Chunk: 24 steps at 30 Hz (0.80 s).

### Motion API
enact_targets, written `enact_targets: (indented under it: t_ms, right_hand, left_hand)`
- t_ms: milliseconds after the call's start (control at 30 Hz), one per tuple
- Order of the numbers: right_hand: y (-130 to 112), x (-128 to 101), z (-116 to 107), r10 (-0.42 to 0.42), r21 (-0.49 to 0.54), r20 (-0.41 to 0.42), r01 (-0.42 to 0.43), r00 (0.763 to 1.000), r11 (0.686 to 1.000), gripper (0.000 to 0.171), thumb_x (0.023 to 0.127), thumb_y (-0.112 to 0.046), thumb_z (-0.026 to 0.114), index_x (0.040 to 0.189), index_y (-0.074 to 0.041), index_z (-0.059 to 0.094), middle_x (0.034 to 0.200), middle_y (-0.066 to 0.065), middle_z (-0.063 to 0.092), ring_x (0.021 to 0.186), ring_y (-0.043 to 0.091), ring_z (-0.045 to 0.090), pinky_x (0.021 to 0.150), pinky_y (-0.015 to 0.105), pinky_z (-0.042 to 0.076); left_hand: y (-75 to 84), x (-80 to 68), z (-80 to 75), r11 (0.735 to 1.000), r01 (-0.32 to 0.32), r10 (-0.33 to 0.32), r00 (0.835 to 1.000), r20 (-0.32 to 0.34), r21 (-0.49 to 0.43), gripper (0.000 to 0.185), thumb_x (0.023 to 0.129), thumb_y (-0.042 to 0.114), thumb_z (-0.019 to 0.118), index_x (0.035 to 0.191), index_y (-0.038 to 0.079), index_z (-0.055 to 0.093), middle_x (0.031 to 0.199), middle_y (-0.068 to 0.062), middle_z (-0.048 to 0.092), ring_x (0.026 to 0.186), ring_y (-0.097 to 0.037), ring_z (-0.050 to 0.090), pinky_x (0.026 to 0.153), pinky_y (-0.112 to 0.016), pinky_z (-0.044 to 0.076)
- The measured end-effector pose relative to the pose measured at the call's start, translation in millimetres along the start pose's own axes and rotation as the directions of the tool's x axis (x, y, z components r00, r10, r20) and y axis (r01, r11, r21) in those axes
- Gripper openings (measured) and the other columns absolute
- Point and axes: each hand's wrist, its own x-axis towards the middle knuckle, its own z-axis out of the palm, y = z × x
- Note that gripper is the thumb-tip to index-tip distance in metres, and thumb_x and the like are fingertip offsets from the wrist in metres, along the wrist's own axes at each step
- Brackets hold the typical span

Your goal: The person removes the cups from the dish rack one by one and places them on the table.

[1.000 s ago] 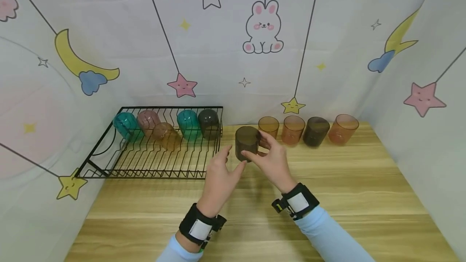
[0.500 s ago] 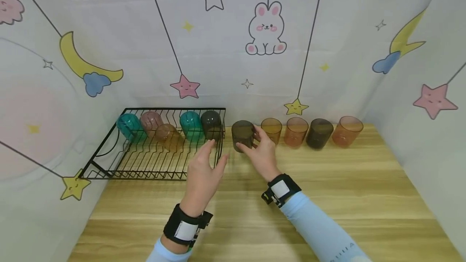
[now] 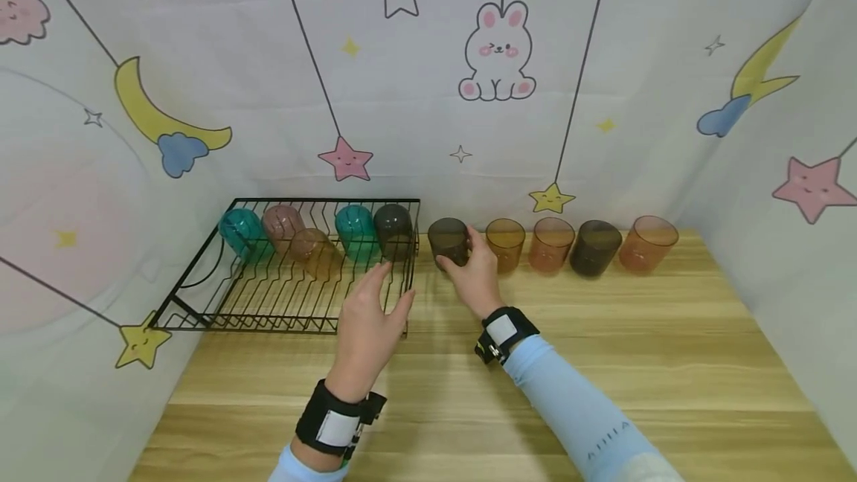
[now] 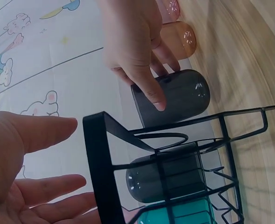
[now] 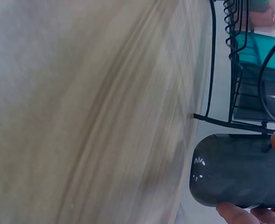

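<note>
Person's left hand (image 3: pixel 364 329) nearest, 7 o'clock of the smoky-grey see-through round cup (image 3: pixel 447 242), fingers spread wide, holding nothing. Right hand (image 3: pixel 477 274), 5 o'clock, pinches that upright cup, thumb opposite fingers, probably for steadiness. Black wire rack (image 4: pixel 98 154), 9 o'clock: five inverted tinted cups (image 3: pixel 355 225), likely for draining. Four upright tinted see-through cups (image 3: pixel 552 248), 3 o'clock, seemingly lined up.

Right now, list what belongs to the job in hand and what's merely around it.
Likely in the job:
dark cup gripped by the right hand
four upright cups farther right
black wire rack
five cups in the rack

Likely just around:
patterned backdrop
wrist straps
wooden tabletop
</note>
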Motion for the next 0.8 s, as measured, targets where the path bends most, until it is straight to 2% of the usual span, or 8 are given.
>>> enact_targets:
  t_ms: [200,333,567,800]
  right_hand:
    - [5,6,0,0.024,-0.030,-0.018,-0.025,1.000,0.999,0.077,0.077,-0.032,0.074,0.139,-0.005,0.037,0.128,0.016,0.054,0.116,0.031,0.053,0.095,0.046,0.046]
    - [7,6,1,0.052,-0.025,-0.017,-0.053,0.998,0.998,0.078,0.079,-0.032,0.073,0.141,-0.005,0.033,0.134,0.018,0.049,0.122,0.032,0.049,0.099,0.046,0.044]
    - [10,2,7,0.096,-0.019,0.027,-0.095,0.995,0.995,0.085,0.082,-0.035,0.069,0.146,-0.006,0.022,0.141,0.018,0.041,0.129,0.031,0.043,0.104,0.046,0.040]
    - [6,-3,2,0.117,-0.019,0.075,-0.116,0.990,0.993,0.093,0.080,-0.035,0.069,0.148,-0.007,0.012,0.148,0.019,0.030,0.134,0.034,0.034,0.106,0.049,0.036]
  left_hand:
    - [-0.1,-0.2,-1.4,1.000,0.027,-0.027,0.999,0.030,0.000,0.054,0.083,0.036,0.068,0.127,0.009,0.055,0.133,-0.015,0.053,0.121,-0.031,0.052,0.094,-0.047,0.048]
    - [-0.8,-0.7,-2.6,1.000,0.030,-0.030,0.999,0.040,0.006,0.052,0.083,0.036,0.067,0.126,0.009,0.056,0.132,-0.015,0.054,0.120,-0.030,0.053,0.094,-0.047,0.048]
    - [-5.5,-2.0,-8.6,1.000,0.024,-0.025,0.999,0.041,0.019,0.051,0.083,0.037,0.067,0.124,0.009,0.057,0.129,-0.013,0.057,0.120,-0.030,0.053,0.095,-0.047,0.048]
    - [-13.5,7.2,-24.4,0.998,0.047,-0.048,0.999,0.025,0.041,0.056,0.082,0.038,0.068,0.127,0.007,0.055,0.130,-0.016,0.055,0.117,-0.032,0.055,0.090,-0.047,0.050]
